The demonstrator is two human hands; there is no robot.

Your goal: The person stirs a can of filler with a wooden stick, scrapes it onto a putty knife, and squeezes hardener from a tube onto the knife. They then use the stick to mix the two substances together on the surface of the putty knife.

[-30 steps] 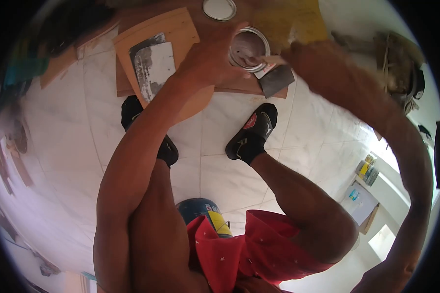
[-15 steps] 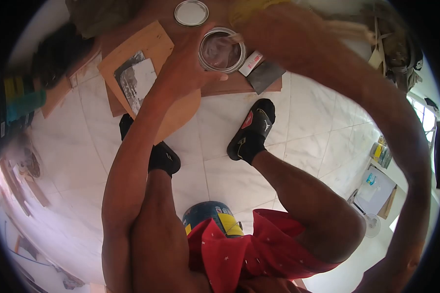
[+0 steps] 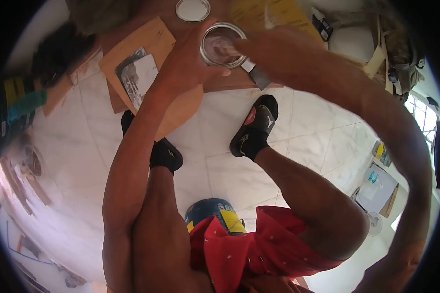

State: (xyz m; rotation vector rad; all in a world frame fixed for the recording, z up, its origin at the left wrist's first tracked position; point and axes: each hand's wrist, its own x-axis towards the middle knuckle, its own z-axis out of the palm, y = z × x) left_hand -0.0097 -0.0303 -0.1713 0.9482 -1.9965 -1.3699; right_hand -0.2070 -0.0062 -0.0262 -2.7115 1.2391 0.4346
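Note:
An open metal can (image 3: 244, 38) holds a pale greyish-pink substance whose surface is streaked. My left hand (image 3: 193, 61) curls around the can's left side, the thumb reaching along its near edge. On the other side, my right hand (image 3: 266, 51) is closed and smeared by motion. It grips a thin wooden stick (image 3: 231, 50) whose end dips into the can; most of the stick is hidden by the hand and forearm. A round lid (image 3: 193, 10) lies just beyond the can. Partly under my right hand is a dark flat sheet (image 3: 260, 78).
Left of the can, a wooden board (image 3: 112, 61) carries a smeared whitish plate (image 3: 143, 73). Yellow sandpaper-like sheet (image 3: 278, 17) lies at the back. My feet in black slides rest on the tiled floor (image 3: 200, 117). A dark bucket (image 3: 208, 209) stands between my legs.
My right hand has moved slightly down with the stick, which has shifted in the can. More of the yellow sheet shows behind it. My left hand keeps its hold on the can.

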